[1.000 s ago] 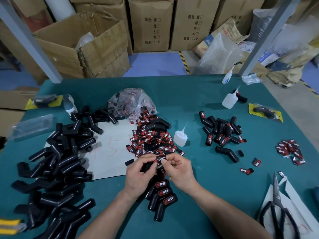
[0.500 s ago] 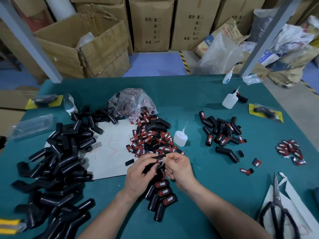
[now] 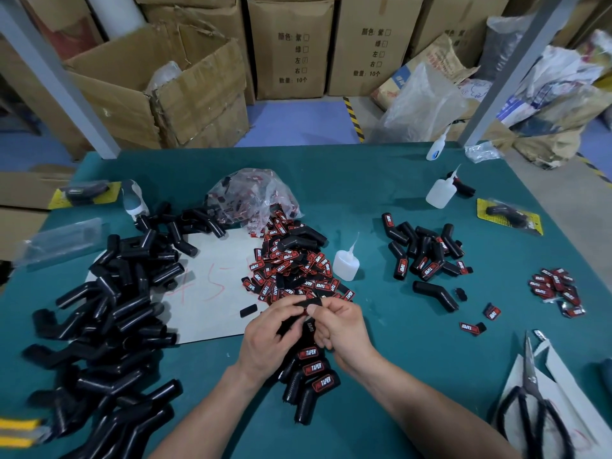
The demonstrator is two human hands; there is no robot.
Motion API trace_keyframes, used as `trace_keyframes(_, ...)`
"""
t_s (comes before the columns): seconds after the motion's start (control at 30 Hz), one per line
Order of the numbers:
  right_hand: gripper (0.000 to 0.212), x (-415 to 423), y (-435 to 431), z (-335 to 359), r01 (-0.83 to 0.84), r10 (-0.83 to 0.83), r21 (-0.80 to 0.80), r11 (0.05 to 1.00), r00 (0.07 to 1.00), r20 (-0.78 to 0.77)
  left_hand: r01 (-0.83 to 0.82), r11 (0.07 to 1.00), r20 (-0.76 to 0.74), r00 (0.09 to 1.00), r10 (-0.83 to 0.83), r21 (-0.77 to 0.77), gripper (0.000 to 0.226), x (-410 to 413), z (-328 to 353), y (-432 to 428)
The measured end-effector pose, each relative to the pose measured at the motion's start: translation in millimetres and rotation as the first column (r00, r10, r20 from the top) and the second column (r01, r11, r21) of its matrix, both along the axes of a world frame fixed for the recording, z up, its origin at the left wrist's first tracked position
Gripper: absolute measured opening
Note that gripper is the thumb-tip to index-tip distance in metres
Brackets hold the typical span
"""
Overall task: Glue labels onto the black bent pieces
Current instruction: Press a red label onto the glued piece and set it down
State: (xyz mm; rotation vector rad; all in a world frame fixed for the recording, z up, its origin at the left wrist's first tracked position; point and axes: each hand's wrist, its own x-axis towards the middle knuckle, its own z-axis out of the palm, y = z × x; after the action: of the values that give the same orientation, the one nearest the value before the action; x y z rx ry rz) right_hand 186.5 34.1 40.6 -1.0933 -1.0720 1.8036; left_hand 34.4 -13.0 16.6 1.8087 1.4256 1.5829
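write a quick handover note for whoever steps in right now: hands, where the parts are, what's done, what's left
Hands: left hand and right hand both pinch one label between them, dark side up.
Supplies: glue bottle stands just right of the label pile.
Done: a few labelled pieces lie in a row under the hands; some in the right group also carry labels.
To do: the big heap of bare pieces on the left side has no labels showing.
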Motion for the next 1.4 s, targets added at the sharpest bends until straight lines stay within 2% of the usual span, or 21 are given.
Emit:
trace_keyframes(0.1,0.025,3,7,3,-0.074,0.069,0.064,0.995,0.995,0.072,-0.077,0.991,0.115,0.989,0.09,-0.114,0.021,-1,2,2)
trace_keyframes(0.17,0.015,5,11,6,-0.067,0.038,0.164,0.984,0.984,0.173,-0.104,0.97,0.27,0.949,0.164,-0.221,0.023,-2,1,3)
trace_keyframes(0.23,0.006,8,13,8,-0.052,0.005,0.217,0.975,0.978,0.211,-0.096,0.956,0.332,0.924,0.189,-0.276,0.027,-2,-1,4)
trace_keyframes(0.33,0.006,8,12,6,-0.093,0.039,0.222,0.971,0.971,0.237,-0.068,0.948,0.344,0.922,0.179,-0.31,0.035,2,-5,1)
trace_keyframes(0.47,0.026,5,6,1,-0.035,-0.022,0.231,0.972,0.971,0.238,-0.032,0.938,0.372,0.913,0.168,-0.345,0.034,6,-4,1)
trace_keyframes(0.57,0.02,6,6,2,-0.079,0.019,0.231,0.97,0.968,0.25,-0.023,0.95,0.391,0.908,0.15,-0.312,0.028,7,-3,0)
trace_keyframes(0.67,0.023,3,7,-1,-0.111,0.057,0.205,0.972,0.965,0.256,-0.024,0.972,0.303,0.948,0.096,-0.233,0.026,6,-1,-3)
trace_keyframes(0.83,0.023,-1,0,-11,-0.019,-0.044,0.224,0.974,0.961,0.272,-0.022,0.966,0.231,0.969,0.083,-0.256,0.033,7,-4,-3)
trace_keyframes(0.9,0.023,-2,-2,-10,-0.036,-0.031,0.234,0.972,0.961,0.274,-0.03,0.955,0.286,0.951,0.119,-0.296,0.031,5,-5,-1)
trace_keyframes(1.03,0.007,1,2,-4,-0.012,-0.015,0.202,0.979,0.991,0.135,-0.04,0.957,0.357,0.922,0.146,-0.288,0.026,4,-3,0)
trace_keyframes(1.27,0.008,0,0,-6,0.052,-0.078,0.215,0.975,0.99,0.115,-0.044,0.949,0.394,0.903,0.172,-0.313,0.025,7,-3,1)
trace_keyframes(1.4,0.013,2,3,-7,-0.026,0.006,0.259,0.965,0.997,0.078,-0.045,0.935,0.396,0.898,0.193,-0.352,0.036,3,-7,4)
